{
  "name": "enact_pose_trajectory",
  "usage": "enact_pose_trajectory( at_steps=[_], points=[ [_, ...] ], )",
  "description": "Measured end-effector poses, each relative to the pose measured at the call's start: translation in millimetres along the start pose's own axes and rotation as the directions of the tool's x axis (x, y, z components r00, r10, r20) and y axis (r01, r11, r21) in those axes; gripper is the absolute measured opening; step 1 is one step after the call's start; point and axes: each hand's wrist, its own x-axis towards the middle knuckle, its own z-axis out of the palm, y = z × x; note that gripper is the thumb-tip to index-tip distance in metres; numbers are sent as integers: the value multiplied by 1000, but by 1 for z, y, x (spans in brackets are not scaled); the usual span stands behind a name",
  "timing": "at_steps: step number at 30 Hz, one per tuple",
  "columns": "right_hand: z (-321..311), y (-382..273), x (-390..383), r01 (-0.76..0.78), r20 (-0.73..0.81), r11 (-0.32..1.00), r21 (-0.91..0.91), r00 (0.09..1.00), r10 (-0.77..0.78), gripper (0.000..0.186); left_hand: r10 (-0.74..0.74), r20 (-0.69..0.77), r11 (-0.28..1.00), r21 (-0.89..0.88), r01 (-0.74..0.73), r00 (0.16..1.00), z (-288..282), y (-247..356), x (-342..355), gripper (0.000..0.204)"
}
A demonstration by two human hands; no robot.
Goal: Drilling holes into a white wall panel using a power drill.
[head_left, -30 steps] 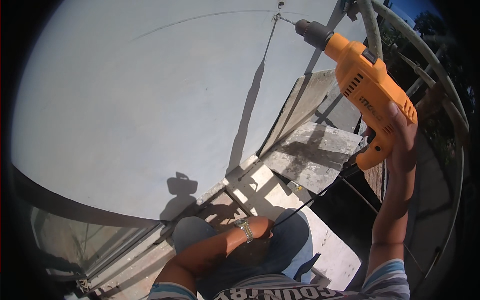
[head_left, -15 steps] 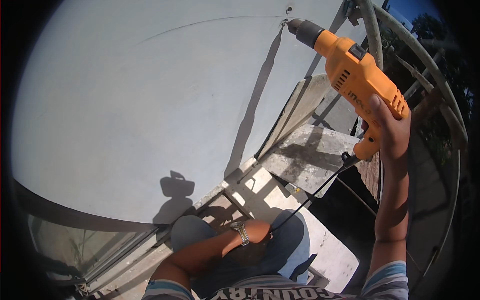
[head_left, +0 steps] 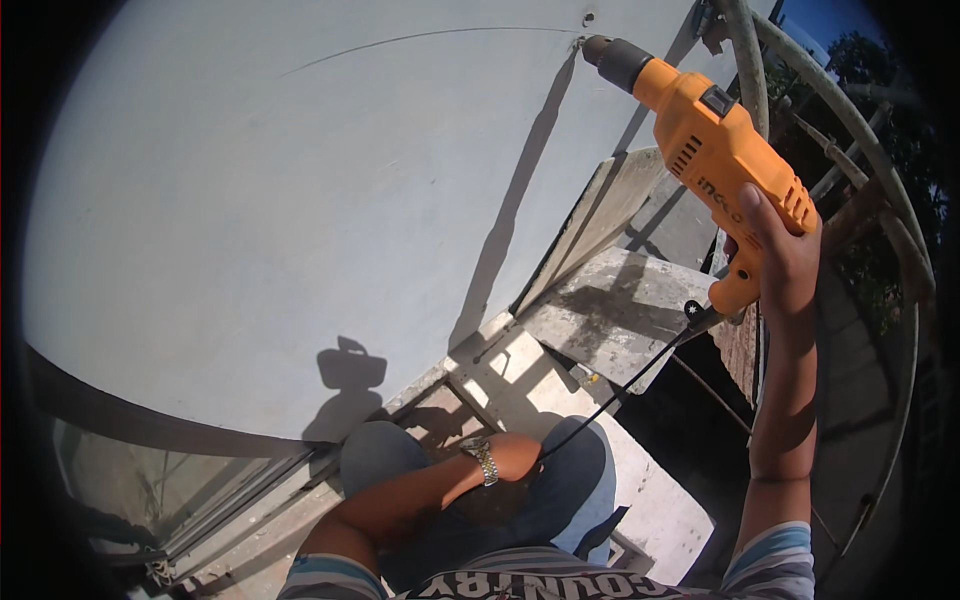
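My right hand [head_left: 785,245] is wrapped round the handle of an orange power drill [head_left: 735,150], thumb along its side. The drill is raised to the upper right, and its black chuck [head_left: 612,62] points at the pale wall [head_left: 300,200]. Its tip meets the wall at a small mark, just below a small hole [head_left: 588,18]. From the handle a black cord [head_left: 630,385] slants down to my left hand [head_left: 515,458], which is closed on it between my knees. Most of the left fingers are hidden in shadow.
Metal scaffold pipes [head_left: 745,60] curve along the right side. Below are pale boards [head_left: 650,480] and a stained slab [head_left: 610,300], with a dark gap beside them. A framed glass pane [head_left: 150,480] lies at lower left. A thin line is drawn across the wall.
The wall marks and the drill's front end sit slightly further right in view. Both hands keep their hold, and the drill's tip remains at the same mark.
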Motion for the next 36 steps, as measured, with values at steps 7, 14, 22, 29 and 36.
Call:
enact_pose_trajectory(
  at_steps=[7,14,22,29,36],
  points=[
    [0,0,2,-1,7,1000,1,1000,1,42,5,-3,1000,-8,-5,1000,7,-4,5,45],
    [1,-4,4,-16,9,1000,-10,1000,16,42,-28,-11,1000,12,28,1000,6,-5,8,40],
    [2,-4,6,-40,36,999,14,999,39,41,-4,-14,1000,29,4,1000,12,-10,19,36],
    [-12,-2,0,-31,33,999,10,999,31,52,-34,-106,999,4,34,994,15,-9,47,32],
    [-46,6,-21,-48,-39,994,100,998,52,58,-33,-73,998,50,37,997,28,-17,47,30]
  ],
)
